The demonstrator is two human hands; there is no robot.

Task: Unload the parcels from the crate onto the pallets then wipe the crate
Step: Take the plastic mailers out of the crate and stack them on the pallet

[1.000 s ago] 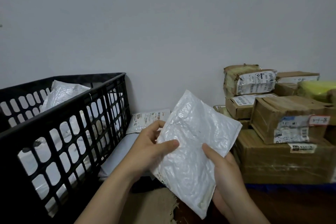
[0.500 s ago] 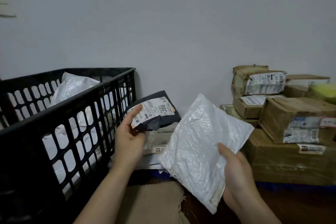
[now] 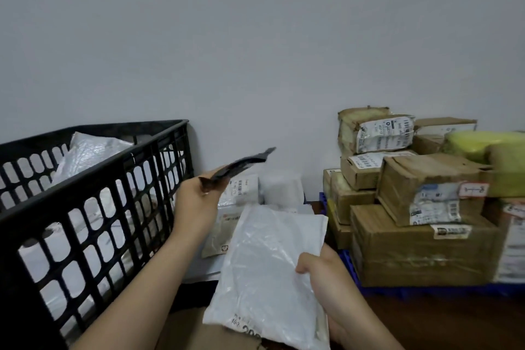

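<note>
Between crate (image 3: 85,176) and cardboard boxes (image 3: 420,250), a dark pouch (image 3: 241,165) is pinched by the left grip (image 3: 196,202), a crinkled mailer (image 3: 264,264) by the right grip (image 3: 326,273).

Crate (image 3: 93,207) left — boxes (image 3: 420,241) stacked right, mailers (image 3: 250,190) between.

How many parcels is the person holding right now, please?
2: a flat black plastic mailer pinched in the left hand, a white plastic mailer gripped in the right hand. None seem hidden.

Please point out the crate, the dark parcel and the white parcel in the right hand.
crate (image 3: 93,169): head view, near top rim.
dark parcel (image 3: 243,163): head view, its middle.
white parcel (image 3: 267,264): head view, its face.
</note>
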